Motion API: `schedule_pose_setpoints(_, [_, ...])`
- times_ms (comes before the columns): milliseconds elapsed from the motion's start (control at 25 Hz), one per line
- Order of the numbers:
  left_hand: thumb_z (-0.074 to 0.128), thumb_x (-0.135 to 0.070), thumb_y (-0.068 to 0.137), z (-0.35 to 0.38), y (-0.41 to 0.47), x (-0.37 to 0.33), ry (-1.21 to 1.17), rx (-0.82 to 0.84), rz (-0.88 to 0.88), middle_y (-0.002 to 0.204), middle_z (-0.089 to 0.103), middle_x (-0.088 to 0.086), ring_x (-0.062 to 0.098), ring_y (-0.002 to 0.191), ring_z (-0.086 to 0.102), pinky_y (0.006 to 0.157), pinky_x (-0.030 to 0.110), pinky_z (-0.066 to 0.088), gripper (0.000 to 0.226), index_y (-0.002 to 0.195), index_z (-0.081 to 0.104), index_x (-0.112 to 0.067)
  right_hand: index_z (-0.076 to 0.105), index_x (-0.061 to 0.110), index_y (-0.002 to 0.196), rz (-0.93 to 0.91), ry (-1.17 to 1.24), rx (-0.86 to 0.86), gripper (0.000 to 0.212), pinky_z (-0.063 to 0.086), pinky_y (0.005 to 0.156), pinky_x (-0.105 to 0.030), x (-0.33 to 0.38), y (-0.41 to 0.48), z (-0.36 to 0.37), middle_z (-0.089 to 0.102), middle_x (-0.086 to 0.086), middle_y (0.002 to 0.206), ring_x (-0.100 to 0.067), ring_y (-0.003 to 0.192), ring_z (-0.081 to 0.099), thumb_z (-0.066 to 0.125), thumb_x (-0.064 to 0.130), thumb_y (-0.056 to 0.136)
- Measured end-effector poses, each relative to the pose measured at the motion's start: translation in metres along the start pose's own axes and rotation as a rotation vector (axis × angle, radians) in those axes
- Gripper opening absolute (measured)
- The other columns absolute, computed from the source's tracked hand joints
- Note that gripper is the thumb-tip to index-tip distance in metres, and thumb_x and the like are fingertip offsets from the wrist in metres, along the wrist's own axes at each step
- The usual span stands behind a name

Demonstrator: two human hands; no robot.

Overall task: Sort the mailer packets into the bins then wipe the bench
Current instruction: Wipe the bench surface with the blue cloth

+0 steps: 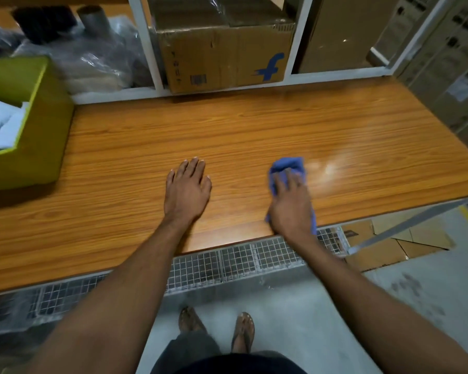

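Observation:
A wooden bench (254, 125) runs across the view. My right hand (291, 203) presses a blue cloth (288, 166) flat against the bench near its front edge; the cloth sticks out beyond my fingertips and under my wrist. My left hand (188, 188) lies flat on the bench with fingers spread, holding nothing, a little left of the cloth. At the far left stands a green bin (42, 136) with pale blue-white mailer packets (0, 125) inside.
A cardboard box (224, 58) sits in a white shelf frame behind the bench. Plastic-wrapped bundles (92, 58) lie at the back left. A wire mesh shelf (227, 261) runs under the bench front. Flattened cardboard (397, 244) lies on the floor at right.

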State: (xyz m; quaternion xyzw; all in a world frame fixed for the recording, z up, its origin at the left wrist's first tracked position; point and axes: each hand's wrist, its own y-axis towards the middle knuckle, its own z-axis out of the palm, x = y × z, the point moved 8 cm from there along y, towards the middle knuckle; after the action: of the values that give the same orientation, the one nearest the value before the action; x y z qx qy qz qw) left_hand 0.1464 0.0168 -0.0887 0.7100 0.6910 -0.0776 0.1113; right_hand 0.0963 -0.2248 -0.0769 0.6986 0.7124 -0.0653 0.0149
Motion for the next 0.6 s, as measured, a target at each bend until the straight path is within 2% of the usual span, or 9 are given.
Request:
schedule_pose_setpoints(80, [0.027, -0.047, 0.108, 0.000, -0.003, -0.002, 0.011, 0.025, -0.006, 0.169, 0.025, -0.004, 0.019, 0.157, 0.018, 0.125, 0.048, 0.011, 0.058, 0.161, 0.031, -0.023, 0.041, 0.011, 0.154, -0.160, 0.074, -0.056, 0.069, 0.028, 0.120, -0.050, 0.038, -0.028, -0.002, 0.034, -0.015, 0.162, -0.035, 0.152, 0.025, 0.046, 0.038, 0.091])
schedule_pose_setpoints(120, [0.026, -0.048, 0.109, 0.000, -0.003, -0.002, 0.016, 0.029, -0.009, 0.170, 0.022, -0.004, 0.018, 0.158, 0.016, 0.125, 0.049, 0.009, 0.058, 0.162, 0.029, -0.024, 0.047, 0.010, 0.149, -0.168, 0.095, -0.089, 0.066, 0.034, 0.116, -0.050, 0.030, -0.027, -0.008, 0.039, -0.017, 0.159, -0.036, 0.148, 0.032, 0.053, 0.035, 0.088])
schedule_pose_setpoints(200, [0.023, -0.050, 0.108, -0.001, -0.003, -0.001, 0.011, 0.032, -0.017, 0.170, 0.019, -0.006, 0.018, 0.158, 0.013, 0.125, 0.053, 0.005, 0.059, 0.162, 0.027, -0.026, 0.059, 0.001, 0.136, -0.007, 0.010, -0.101, 0.067, 0.041, 0.109, -0.052, -0.022, -0.007, -0.010, 0.050, -0.021, 0.148, -0.040, 0.140, 0.041, 0.068, 0.036, 0.079])
schedule_pose_setpoints(280, [0.023, -0.051, 0.108, 0.002, -0.003, 0.000, 0.012, 0.032, -0.022, 0.170, 0.021, -0.006, 0.018, 0.158, 0.014, 0.125, 0.056, 0.005, 0.059, 0.162, 0.028, -0.026, 0.052, 0.004, 0.144, 0.259, 0.001, -0.067, 0.069, 0.033, 0.115, -0.053, -0.068, 0.009, -0.012, 0.047, -0.021, 0.151, -0.039, 0.144, 0.035, 0.050, 0.042, 0.087])
schedule_pose_setpoints(320, [0.025, -0.051, 0.107, 0.003, -0.003, 0.000, 0.008, 0.031, -0.018, 0.170, 0.022, -0.006, 0.019, 0.158, 0.015, 0.125, 0.056, 0.006, 0.059, 0.161, 0.030, -0.026, 0.049, 0.006, 0.147, 0.269, 0.025, -0.052, 0.069, 0.030, 0.118, -0.053, -0.056, 0.010, -0.012, 0.045, -0.021, 0.153, -0.039, 0.146, 0.033, 0.044, 0.041, 0.088])
schedule_pose_setpoints(440, [0.031, -0.055, 0.104, -0.001, -0.008, 0.006, -0.040, 0.027, -0.019, 0.170, 0.023, -0.001, 0.022, 0.157, 0.018, 0.125, 0.057, 0.010, 0.064, 0.160, 0.032, -0.024, 0.050, 0.008, 0.147, 0.000, 0.120, -0.108, 0.065, 0.033, 0.118, -0.050, 0.057, -0.020, -0.003, 0.044, -0.019, 0.155, -0.037, 0.146, 0.036, 0.038, 0.031, 0.088])
schedule_pose_setpoints(520, [0.030, -0.063, 0.100, -0.012, -0.013, 0.030, -0.030, 0.026, -0.064, 0.172, 0.015, 0.001, 0.026, 0.159, 0.009, 0.124, 0.056, 0.001, 0.073, 0.162, 0.026, -0.024, 0.048, 0.013, 0.149, -0.149, 0.157, -0.151, 0.063, 0.034, 0.118, -0.046, 0.091, -0.037, -0.013, 0.043, -0.015, 0.157, -0.033, 0.148, 0.035, 0.031, 0.030, 0.090])
schedule_pose_setpoints(560, [0.027, -0.068, 0.099, -0.017, -0.016, 0.046, 0.000, 0.037, -0.082, 0.172, 0.010, 0.001, 0.027, 0.159, 0.003, 0.124, 0.055, -0.004, 0.077, 0.163, 0.022, -0.025, 0.047, 0.013, 0.149, -0.160, 0.148, -0.135, 0.064, 0.033, 0.119, -0.046, 0.088, -0.027, -0.014, 0.043, -0.015, 0.157, -0.032, 0.148, 0.034, 0.028, 0.031, 0.091])
schedule_pose_setpoints(600, [0.021, -0.073, 0.098, -0.020, -0.021, 0.063, 0.030, 0.057, -0.087, 0.173, 0.006, 0.000, 0.027, 0.159, -0.002, 0.123, 0.055, -0.008, 0.080, 0.163, 0.018, -0.027, 0.046, 0.013, 0.150, -0.078, 0.166, -0.138, 0.065, 0.031, 0.120, -0.046, 0.077, -0.007, -0.014, 0.042, -0.014, 0.157, -0.032, 0.149, 0.032, 0.026, 0.032, 0.092])
